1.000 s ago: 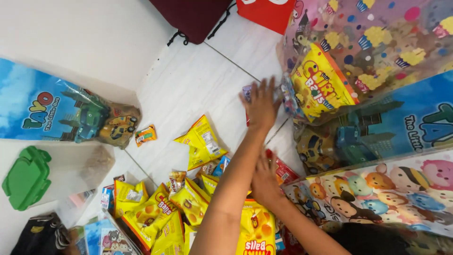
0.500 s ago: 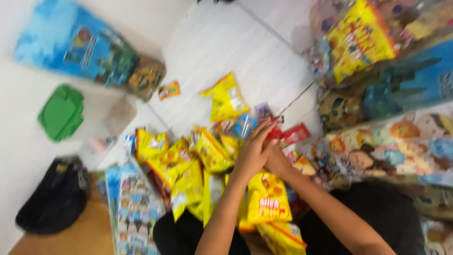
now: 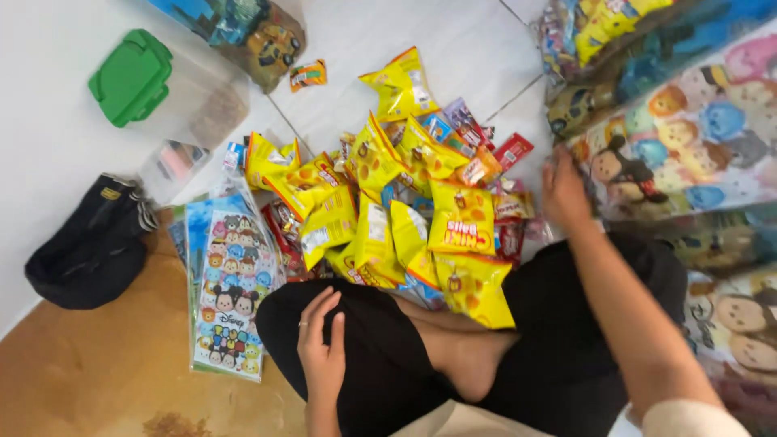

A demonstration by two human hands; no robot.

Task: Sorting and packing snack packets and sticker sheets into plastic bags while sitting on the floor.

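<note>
— On the floor before my crossed legs, how does the work stand?

— As far as I can judge, partly done. Filled party bags (image 3: 680, 121) lie stacked at my right, cartoon-printed and already stuffed with snacks. Empty flat bags (image 3: 231, 283) wait in a stack at my left, touching my knee. Between them the snack pile (image 3: 405, 194) is big yet: yellow packets, red ones, small sweets. So plenty is left.

— And your hands?

— My right hand (image 3: 564, 190) sits at the pile's right edge, just beside the filled bags, fingers loosely spread, pinching nothing that I can see. My left hand (image 3: 322, 348) rests flat on my left knee, fingers slightly apart, empty.

— What differs from a moment back?

— Half a second ago both hands were together over the middle of the pile. Now they are apart: left drawn back to my knee, right gone toward the filled bags. My head has tipped down too, so my legs show.
</note>
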